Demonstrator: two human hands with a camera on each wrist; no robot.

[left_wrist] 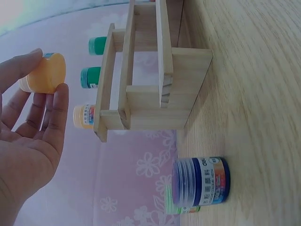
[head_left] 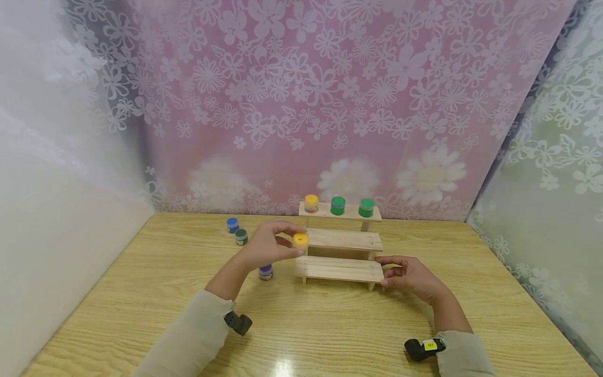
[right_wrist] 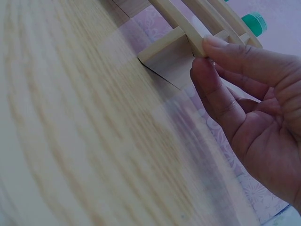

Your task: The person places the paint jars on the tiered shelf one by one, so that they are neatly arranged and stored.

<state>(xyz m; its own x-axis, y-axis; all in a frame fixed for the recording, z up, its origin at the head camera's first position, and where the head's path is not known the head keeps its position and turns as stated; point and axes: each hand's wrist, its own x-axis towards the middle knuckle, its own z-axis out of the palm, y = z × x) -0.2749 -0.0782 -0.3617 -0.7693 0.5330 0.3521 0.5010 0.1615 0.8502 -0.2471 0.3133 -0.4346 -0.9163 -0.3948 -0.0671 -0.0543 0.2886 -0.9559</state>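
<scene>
My left hand [head_left: 270, 243] pinches a small yellow paint jar [head_left: 300, 241] between thumb and fingers, at the left end of the middle step of a three-step wooden rack [head_left: 341, 268]. In the left wrist view this jar [left_wrist: 48, 75] is clear of the rack, its orange-yellow side showing. My right hand [head_left: 409, 277] is at the right end of the lowest step; the right wrist view shows thumb and forefinger pinching that board's corner. On the top step stand a yellow jar [head_left: 311, 204] and two green jars, one in the middle [head_left: 337, 206] and one at right [head_left: 366, 208].
Left of the rack, a blue jar [head_left: 233, 225] and a dark green jar [head_left: 241, 237] stand on the wood-grain table [head_left: 330, 330]. A purple-blue jar [head_left: 266, 273] stands nearer, partly behind the left hand. A pink flowered curtain [head_left: 301, 115] hangs behind the table.
</scene>
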